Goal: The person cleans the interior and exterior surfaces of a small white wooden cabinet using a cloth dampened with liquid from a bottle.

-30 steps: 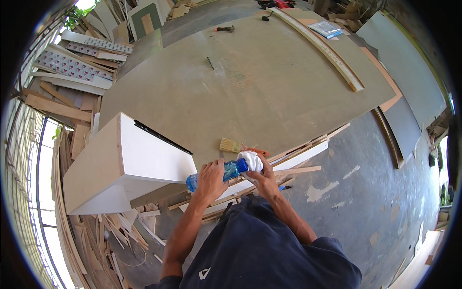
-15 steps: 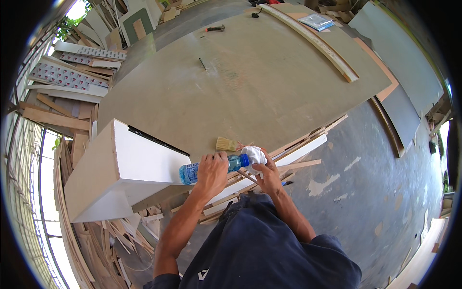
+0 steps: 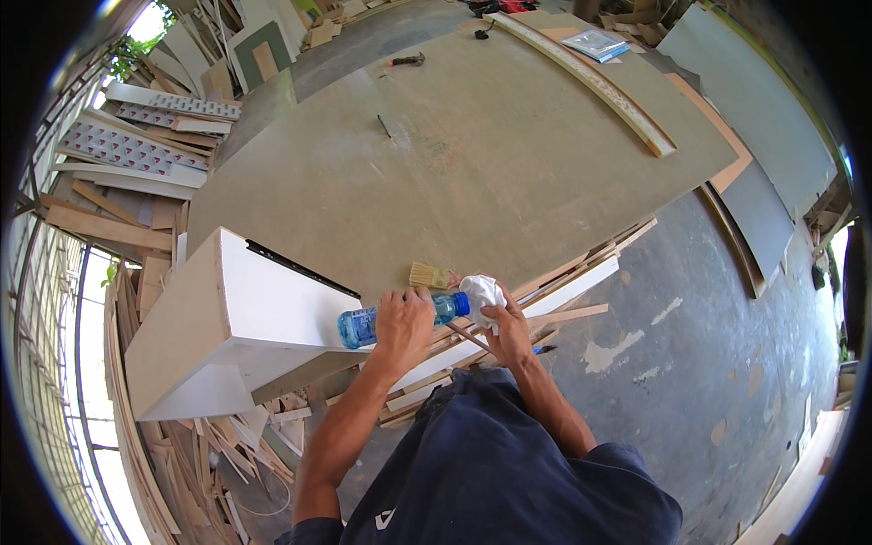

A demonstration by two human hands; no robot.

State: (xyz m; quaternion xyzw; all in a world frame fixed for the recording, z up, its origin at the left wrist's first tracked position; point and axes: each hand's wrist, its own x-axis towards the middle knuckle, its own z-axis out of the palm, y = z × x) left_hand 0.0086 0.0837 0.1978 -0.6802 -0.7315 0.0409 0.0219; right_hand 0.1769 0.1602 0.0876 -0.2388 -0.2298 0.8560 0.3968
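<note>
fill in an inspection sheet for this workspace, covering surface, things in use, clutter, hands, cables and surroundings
Surface: large brownish board, with pale scuffs.
Things in use: clear blue bottle, blue cap on, pointing toward a bunched white cloth; whether they touch is unclear.
Clutter: brush just beyond the hands; hammer and thin dark rod farther off; white box-like piece at left.
Hands: left hand wraps its fingers around the bottle; right hand grips the cloth.
Cables: nothing seen that is clearly a cable.
Surroundings: wood offcuts heaped at left; worn grey floor at right.
</note>
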